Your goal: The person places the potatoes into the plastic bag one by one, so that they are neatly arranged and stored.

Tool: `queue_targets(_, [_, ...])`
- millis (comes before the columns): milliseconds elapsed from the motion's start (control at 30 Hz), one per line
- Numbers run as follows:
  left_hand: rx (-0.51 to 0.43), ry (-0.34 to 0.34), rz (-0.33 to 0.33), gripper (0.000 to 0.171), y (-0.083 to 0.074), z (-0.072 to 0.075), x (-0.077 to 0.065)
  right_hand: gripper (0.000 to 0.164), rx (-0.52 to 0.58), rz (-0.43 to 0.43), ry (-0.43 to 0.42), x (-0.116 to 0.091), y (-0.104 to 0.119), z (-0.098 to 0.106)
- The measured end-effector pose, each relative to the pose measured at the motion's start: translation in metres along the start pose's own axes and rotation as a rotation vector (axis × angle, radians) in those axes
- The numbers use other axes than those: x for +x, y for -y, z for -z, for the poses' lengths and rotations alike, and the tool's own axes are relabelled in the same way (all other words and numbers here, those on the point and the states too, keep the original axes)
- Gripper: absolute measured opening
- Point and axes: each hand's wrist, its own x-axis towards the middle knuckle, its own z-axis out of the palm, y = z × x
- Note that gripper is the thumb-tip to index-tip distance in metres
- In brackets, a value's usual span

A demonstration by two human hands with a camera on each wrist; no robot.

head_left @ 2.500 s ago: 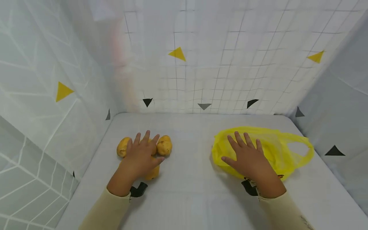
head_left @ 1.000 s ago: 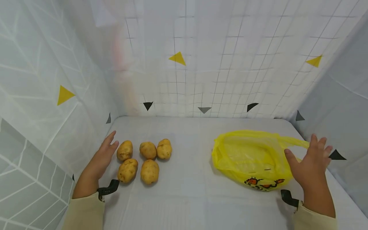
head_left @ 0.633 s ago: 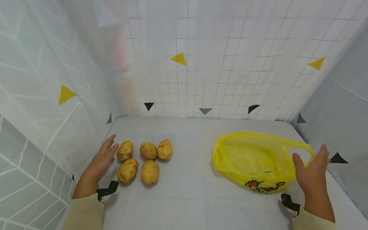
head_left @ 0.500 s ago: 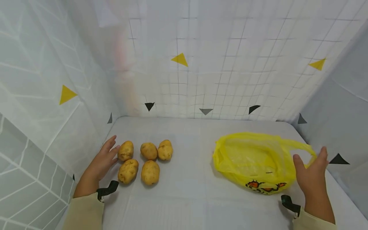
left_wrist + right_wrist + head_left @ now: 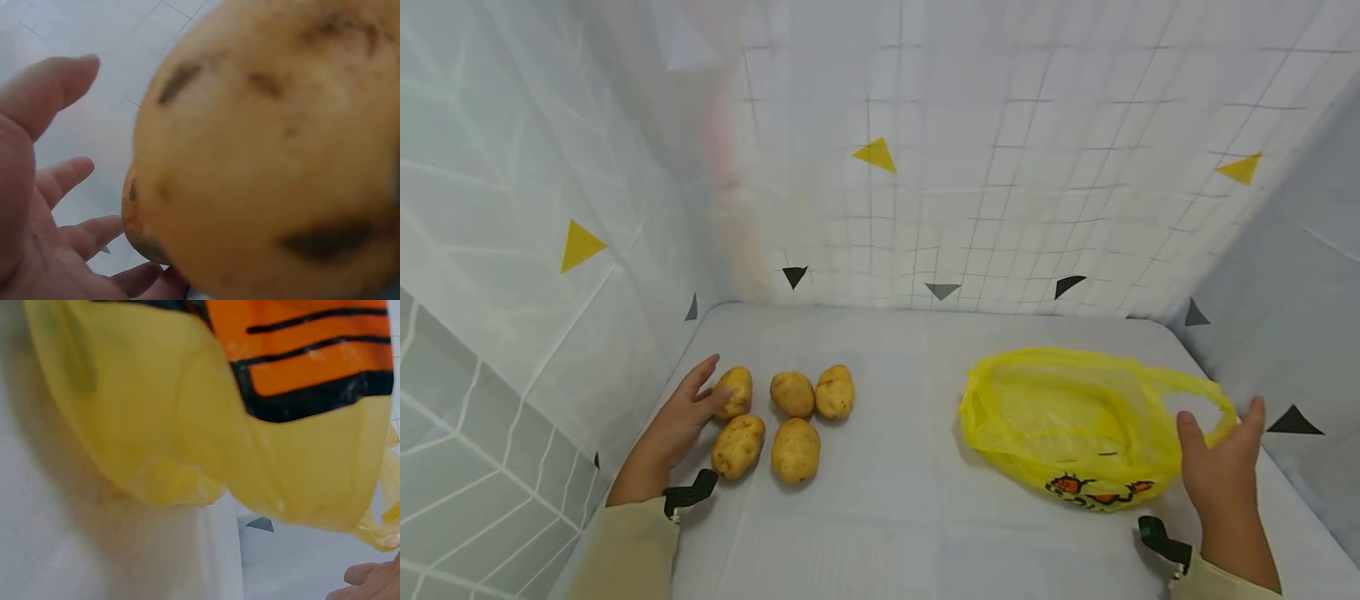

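Observation:
Five potatoes would exceed a small count, so several yellow potatoes lie in a loose group on the left. My left hand (image 5: pixel 681 421) is beside the back-left potato (image 5: pixel 737 390), its thumb overlapping that potato in the head view. In the left wrist view a nearer potato (image 5: pixel 269 144) fills much of the picture, and relaxed fingers reach toward the potato behind it. A yellow plastic bag (image 5: pixel 1075 408) with an orange and black print lies on the right, its mouth spread. My right hand (image 5: pixel 1222 467) is at the bag's handle loop, thumb and fingers apart, gripping nothing.
The white-covered table (image 5: pixel 880 500) has side walls and a back wall of pale sheeting (image 5: pixel 962 225) with yellow and dark triangles. A black wrist mount (image 5: pixel 691 492) sits at the left cuff, another (image 5: pixel 1163 540) at the right.
Both hands were spread over the potatoes and bag, then moved out to the sides. Lately the left hand has edged right to the back-left potato; the right has lowered beside the bag handle.

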Motion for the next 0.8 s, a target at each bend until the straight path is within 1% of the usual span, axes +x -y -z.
queue_targets(100, [0.040,-0.004,0.019,0.091,-0.001,-0.002,0.003,0.098,0.006,-0.015,0.003,-0.001,0.000,0.001])
queue_targets(233, [0.084,-0.013,0.072,0.093,0.003,-0.003,0.008,0.098,0.007,-0.007,0.010,-0.001,-0.002,0.001])
queue_targets(367, [0.126,-0.012,0.109,0.088,0.008,-0.004,0.009,0.097,0.000,0.011,0.019,-0.003,-0.002,0.002])
queue_targets(433, [0.147,-0.012,0.115,0.084,0.009,-0.006,0.008,0.097,-0.002,-0.009,0.021,-0.003,-0.001,0.001])
queue_targets(500, [0.171,-0.017,0.122,0.082,0.008,-0.006,0.006,0.097,0.015,-0.063,0.018,-0.002,0.001,0.000])
queue_targets(533, [0.179,-0.022,0.126,0.082,0.008,-0.006,0.005,0.096,0.037,-0.099,0.016,-0.001,0.002,-0.001])
queue_targets(667, [0.196,-0.032,0.142,0.083,0.007,-0.005,0.001,0.093,0.181,-0.236,0.022,0.004,0.005,-0.005])
queue_targets(733, [0.199,-0.042,0.159,0.083,0.008,-0.005,-0.001,0.092,0.296,-0.272,0.046,0.006,0.005,-0.007])
queue_targets(800, [0.201,-0.051,0.176,0.084,0.009,-0.005,-0.002,0.094,0.413,-0.307,0.074,0.008,0.003,-0.008])
